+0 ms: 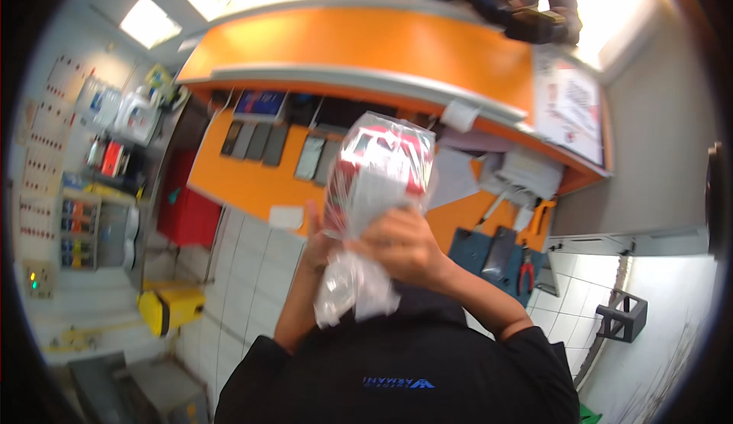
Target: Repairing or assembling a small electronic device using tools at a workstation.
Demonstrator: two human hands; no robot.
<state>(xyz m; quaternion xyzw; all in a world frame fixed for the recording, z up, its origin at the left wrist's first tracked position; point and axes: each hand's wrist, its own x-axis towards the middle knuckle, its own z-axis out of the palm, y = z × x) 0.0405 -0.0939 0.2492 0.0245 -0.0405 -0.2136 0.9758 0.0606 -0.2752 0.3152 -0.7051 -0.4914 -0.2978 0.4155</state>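
I hold a red package in clear, wrinkled plastic in front of my body, over the orange desk. My right hand is closed on the lower part of the package, where the plastic gathers. My left hand, partly hidden, grips it from the left, with one finger pointing up along its side. A loose, crumpled tail of plastic hangs below both hands. Several phones lie on the desk beyond, and a dark blue mat with a phone and red-handled pliers is to the right.
A raised orange counter crosses the back; a person in dark clothing is beyond it. At left are shelves with jugs, a red cabinet and a yellow bin. A grey bracket-like object is at lower right.
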